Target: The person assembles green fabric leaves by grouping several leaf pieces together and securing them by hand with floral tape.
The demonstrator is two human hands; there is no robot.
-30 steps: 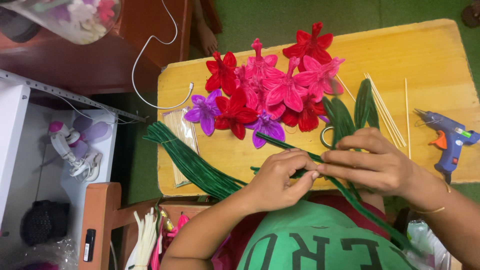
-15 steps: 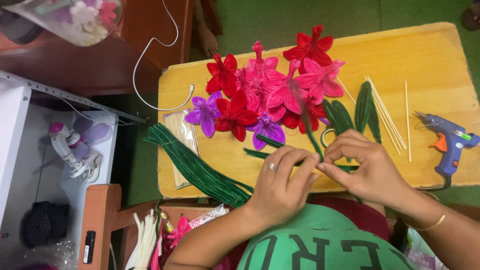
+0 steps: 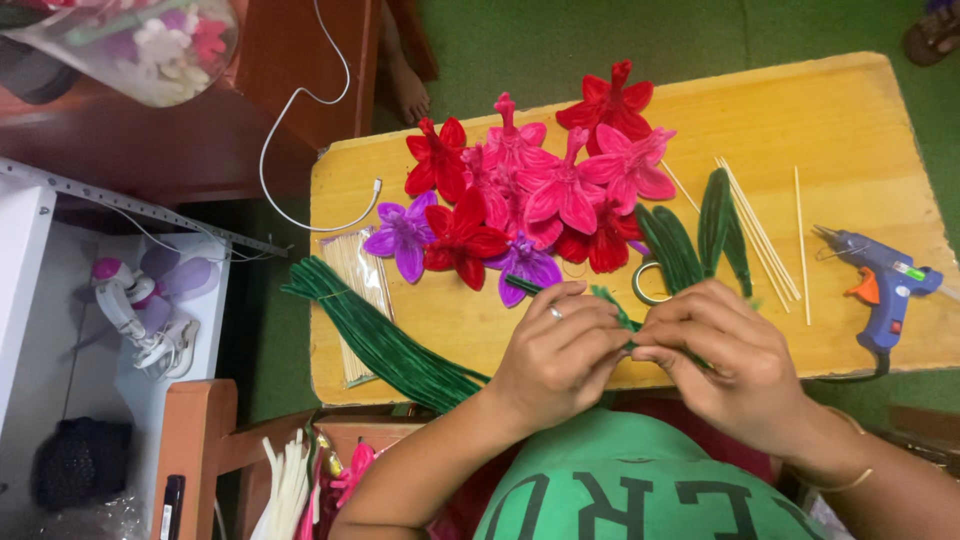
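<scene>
Fingers (image 3: 600, 335) of both hands pinch one green fuzzy stem (image 3: 612, 305), held low over the near edge of the yellow table (image 3: 860, 110); left hand (image 3: 560, 355) and right hand (image 3: 725, 355) meet fingertip to fingertip. Behind them, a cluster of red, pink and purple flowers (image 3: 540, 200). Left, a bundle of green stems (image 3: 380, 335) overhangs the edge. Right, a blue glue gun (image 3: 885, 285), then thin wooden sticks (image 3: 760, 230), dark green leaves (image 3: 695, 235).
</scene>
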